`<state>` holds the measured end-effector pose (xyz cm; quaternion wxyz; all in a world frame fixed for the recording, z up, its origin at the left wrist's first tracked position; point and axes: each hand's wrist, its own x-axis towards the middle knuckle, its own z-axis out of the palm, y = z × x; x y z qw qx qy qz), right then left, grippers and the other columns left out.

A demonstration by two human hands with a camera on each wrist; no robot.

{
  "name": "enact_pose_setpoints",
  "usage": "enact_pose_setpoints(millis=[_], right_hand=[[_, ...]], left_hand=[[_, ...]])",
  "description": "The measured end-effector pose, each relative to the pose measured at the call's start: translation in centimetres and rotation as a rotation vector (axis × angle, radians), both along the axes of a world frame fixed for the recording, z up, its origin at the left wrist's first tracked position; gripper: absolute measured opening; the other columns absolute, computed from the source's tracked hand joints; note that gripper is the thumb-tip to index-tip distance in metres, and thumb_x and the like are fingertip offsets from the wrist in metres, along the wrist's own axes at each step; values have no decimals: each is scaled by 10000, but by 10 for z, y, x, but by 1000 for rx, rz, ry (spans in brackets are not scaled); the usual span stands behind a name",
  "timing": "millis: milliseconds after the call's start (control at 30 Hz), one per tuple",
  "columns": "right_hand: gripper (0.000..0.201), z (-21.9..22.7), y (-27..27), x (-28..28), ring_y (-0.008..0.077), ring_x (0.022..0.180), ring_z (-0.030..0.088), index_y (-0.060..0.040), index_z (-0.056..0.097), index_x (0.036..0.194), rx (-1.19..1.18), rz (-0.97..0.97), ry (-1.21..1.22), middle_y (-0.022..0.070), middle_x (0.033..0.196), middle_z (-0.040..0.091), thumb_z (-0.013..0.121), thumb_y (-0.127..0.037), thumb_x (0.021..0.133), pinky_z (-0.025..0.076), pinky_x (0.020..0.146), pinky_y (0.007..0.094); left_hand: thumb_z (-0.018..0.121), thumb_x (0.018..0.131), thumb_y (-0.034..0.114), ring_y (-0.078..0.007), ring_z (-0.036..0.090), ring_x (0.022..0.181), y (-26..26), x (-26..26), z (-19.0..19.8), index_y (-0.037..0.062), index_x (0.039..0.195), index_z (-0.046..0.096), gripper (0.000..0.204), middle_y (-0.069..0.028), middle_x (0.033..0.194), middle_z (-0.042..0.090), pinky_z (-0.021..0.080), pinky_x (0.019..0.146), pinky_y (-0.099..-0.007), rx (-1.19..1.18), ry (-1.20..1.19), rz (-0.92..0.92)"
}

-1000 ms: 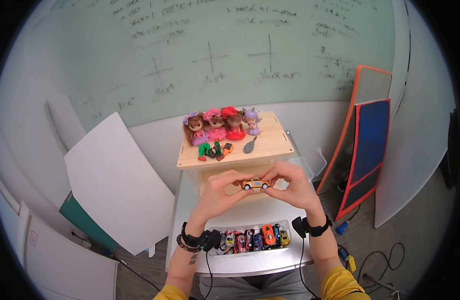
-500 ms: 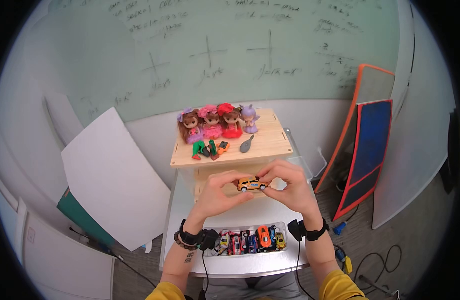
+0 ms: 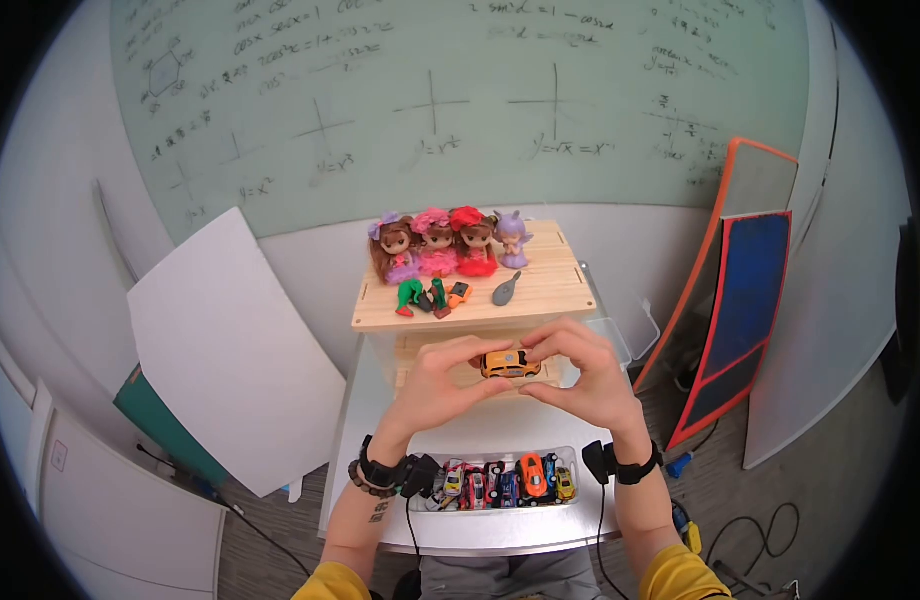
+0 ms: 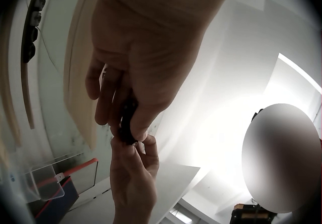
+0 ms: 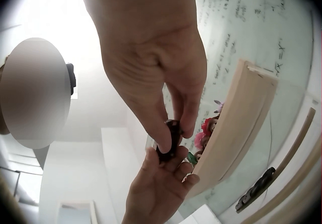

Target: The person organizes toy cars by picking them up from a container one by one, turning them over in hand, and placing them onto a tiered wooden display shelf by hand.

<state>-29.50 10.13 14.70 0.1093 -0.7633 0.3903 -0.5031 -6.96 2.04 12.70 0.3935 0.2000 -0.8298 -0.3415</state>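
An orange-yellow toy car (image 3: 511,364) is held up between both hands in the head view, its roof and one side showing. My left hand (image 3: 432,388) pinches its left end between thumb and fingers. From the other side, my right hand (image 3: 588,378) grips the right end the same way. In the left wrist view the toy car (image 4: 129,122) appears as a dark shape between the two hands. The right wrist view shows its dark underside (image 5: 171,139) at the fingertips. Below the hands, a clear tray (image 3: 500,508) holds several toy cars.
Behind the hands stands a wooden-topped box (image 3: 550,290). Three dolls (image 3: 437,245), a purple figurine (image 3: 513,240), green and orange toy pieces (image 3: 435,296) and a grey teardrop-shaped object (image 3: 506,289) are on it. The white table (image 3: 380,535) lies beneath.
The car has been tilted so that more of its roof faces the head camera. Both hands keep hold of it at nearly the same spot. The head view has shifted slightly.
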Motion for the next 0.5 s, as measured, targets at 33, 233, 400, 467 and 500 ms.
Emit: enact_pose_setpoints(millis=[33, 233, 400, 467, 500], right_hand=[[310, 2, 1, 1, 269, 1019, 709, -14, 690, 1024, 5, -1, 18, 110, 1100, 713, 829, 44, 752, 585, 871, 362], [347, -9, -6, 8, 247, 976, 719, -1, 684, 1084, 8, 6, -16, 117, 1085, 714, 826, 47, 771, 599, 850, 332], [363, -16, -13, 11, 244, 955, 720, -7, 682, 1095, -5, -13, -18, 111, 1063, 714, 825, 55, 767, 600, 839, 332], [365, -21, -14, 9, 240, 951, 719, -7, 683, 1094, -11, -24, -3, 107, 1057, 713, 827, 56, 765, 600, 834, 331], [363, -21, -16, 9, 225, 954, 712, -11, 688, 1083, 10, -25, -16, 100, 1055, 716, 837, 54, 760, 593, 837, 323]], left_hand=[[866, 830, 114, -175, 719, 1034, 0, 1, 0, 48, 1291, 724, 487, -94, 1151, 769, 551, 923, -319, -3, 7, 5], [878, 808, 81, -184, 727, 1029, -7, 5, -7, 11, 1248, 703, 478, -93, 1166, 761, 574, 913, -331, 33, 74, 5], [875, 815, 85, -177, 723, 1005, -8, 9, 1, 16, 1193, 716, 416, -81, 1130, 760, 576, 903, -330, 16, 38, -18], [871, 818, 88, -176, 717, 992, -9, 8, 0, 32, 1180, 729, 393, -71, 1114, 760, 571, 885, -325, -28, 31, 3], [871, 818, 88, -176, 717, 992, -8, 7, 0, 32, 1180, 729, 393, -71, 1114, 760, 571, 885, -325, -27, 32, 3]])
